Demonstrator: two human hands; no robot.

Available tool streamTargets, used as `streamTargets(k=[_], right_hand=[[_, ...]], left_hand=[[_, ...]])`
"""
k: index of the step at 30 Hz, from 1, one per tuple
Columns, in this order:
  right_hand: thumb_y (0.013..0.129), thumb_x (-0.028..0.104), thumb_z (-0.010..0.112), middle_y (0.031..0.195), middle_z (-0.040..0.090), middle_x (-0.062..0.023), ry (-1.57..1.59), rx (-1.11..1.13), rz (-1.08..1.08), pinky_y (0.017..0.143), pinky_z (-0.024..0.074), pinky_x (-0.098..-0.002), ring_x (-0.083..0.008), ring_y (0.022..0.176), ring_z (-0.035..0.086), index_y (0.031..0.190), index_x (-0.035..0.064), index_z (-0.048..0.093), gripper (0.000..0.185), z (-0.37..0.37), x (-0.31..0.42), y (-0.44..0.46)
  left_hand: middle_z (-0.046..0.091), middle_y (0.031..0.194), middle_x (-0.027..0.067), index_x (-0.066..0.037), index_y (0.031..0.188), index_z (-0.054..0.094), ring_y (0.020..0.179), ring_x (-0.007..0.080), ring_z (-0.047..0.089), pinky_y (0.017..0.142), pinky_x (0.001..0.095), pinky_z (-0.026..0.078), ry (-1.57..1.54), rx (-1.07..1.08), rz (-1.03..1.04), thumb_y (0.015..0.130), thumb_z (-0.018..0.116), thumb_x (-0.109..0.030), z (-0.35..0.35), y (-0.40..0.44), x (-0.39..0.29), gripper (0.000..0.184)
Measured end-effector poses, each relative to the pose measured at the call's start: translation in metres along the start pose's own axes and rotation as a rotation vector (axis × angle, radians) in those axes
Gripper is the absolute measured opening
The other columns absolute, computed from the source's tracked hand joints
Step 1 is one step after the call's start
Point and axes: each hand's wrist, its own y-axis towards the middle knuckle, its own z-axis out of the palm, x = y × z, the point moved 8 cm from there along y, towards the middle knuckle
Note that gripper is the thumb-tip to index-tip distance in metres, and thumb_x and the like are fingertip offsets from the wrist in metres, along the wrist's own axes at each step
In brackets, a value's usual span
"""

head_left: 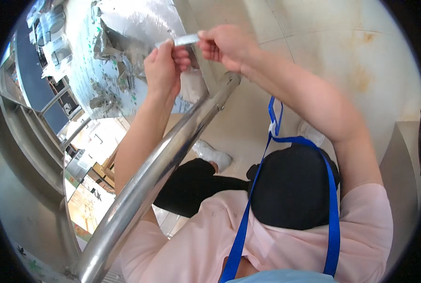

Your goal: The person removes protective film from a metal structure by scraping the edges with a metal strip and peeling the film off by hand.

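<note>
Pinched between my two hands is a small whitish strip (186,39), flat and slightly shiny; its exact kind is too small to make out. My left hand (165,68) grips its left end between thumb and fingers, the other fingers curled. At the strip's right end, my right hand (227,46) holds on with thumb and forefinger, its remaining fingers bent inward. Both hands are raised near the edge of a shiny metal table (165,16). Crumpled, dull plastic-like pieces (107,45) and small green bits lie on its surface, left of my left hand.
A thick metal rail (149,177) slants below my hands, close to my left forearm. A blue lanyard (334,212) hangs over a black rounded item (293,186) at my chest. Metal shelving (31,155) stands at left. Clear plastic containers (54,35) sit at upper left.
</note>
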Motion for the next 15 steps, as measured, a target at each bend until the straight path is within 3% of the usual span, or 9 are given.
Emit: streamTargets(k=[4, 8, 9, 13, 15], right_hand=[[0.079, 0.009, 0.053, 0.062, 0.052, -0.0027, 0.034, 0.006, -0.115, 0.054, 0.0469, -0.0233, -0.0100, 0.055, 0.051, 0.072, 0.0037, 0.052, 0.009, 0.008, 0.020, 0.025], [0.079, 0.008, 0.052, 0.061, 0.052, -0.0027, -0.023, 0.057, 0.011, 0.049, 0.0474, -0.0234, -0.0106, 0.049, 0.050, 0.072, 0.0035, 0.051, 0.008, 0.004, 0.004, 0.003], [0.079, 0.008, 0.052, 0.061, 0.053, -0.0032, -0.021, -0.041, 0.044, 0.050, 0.0479, -0.0233, -0.0107, 0.050, 0.050, 0.072, 0.0042, 0.051, 0.008, -0.001, 0.003, -0.001], [0.080, 0.008, 0.051, 0.061, 0.052, -0.0043, 0.066, 0.035, -0.121, 0.052, 0.0476, -0.0231, -0.0103, 0.051, 0.050, 0.071, 0.0040, 0.050, 0.010, 0.019, 0.035, 0.030], [0.080, 0.009, 0.051, 0.061, 0.051, -0.0038, 0.043, 0.084, -0.060, 0.051, 0.0466, -0.0228, -0.0105, 0.051, 0.050, 0.070, 0.0046, 0.049, 0.011, 0.015, 0.023, 0.029]], left_hand=[[0.051, 0.058, 0.0060, 0.002, 0.074, 0.050, 0.044, 0.0118, 0.045, 0.038, 0.0208, 0.036, -0.123, -0.001, 0.096, 0.082, 0.047, -0.014, 0.011, 0.029, -0.020, 0.018], [0.053, 0.058, 0.0086, 0.002, 0.073, 0.049, 0.046, 0.0145, 0.050, 0.042, 0.0236, 0.039, -0.044, -0.025, 0.015, 0.080, 0.046, -0.012, 0.000, 0.011, -0.002, 0.016], [0.053, 0.058, 0.0089, 0.002, 0.072, 0.050, 0.046, 0.0147, 0.050, 0.042, 0.0227, 0.039, -0.050, 0.011, -0.027, 0.080, 0.045, -0.011, -0.001, 0.010, 0.005, 0.016], [0.053, 0.063, 0.0072, 0.003, 0.073, 0.050, 0.049, 0.0124, 0.047, 0.044, 0.0215, 0.036, -0.050, -0.027, 0.080, 0.082, 0.045, -0.010, 0.012, 0.039, -0.033, 0.016], [0.052, 0.062, 0.0078, 0.002, 0.074, 0.051, 0.049, 0.0128, 0.048, 0.044, 0.0214, 0.036, -0.036, -0.012, 0.081, 0.081, 0.046, -0.010, 0.011, 0.038, -0.031, 0.015]])
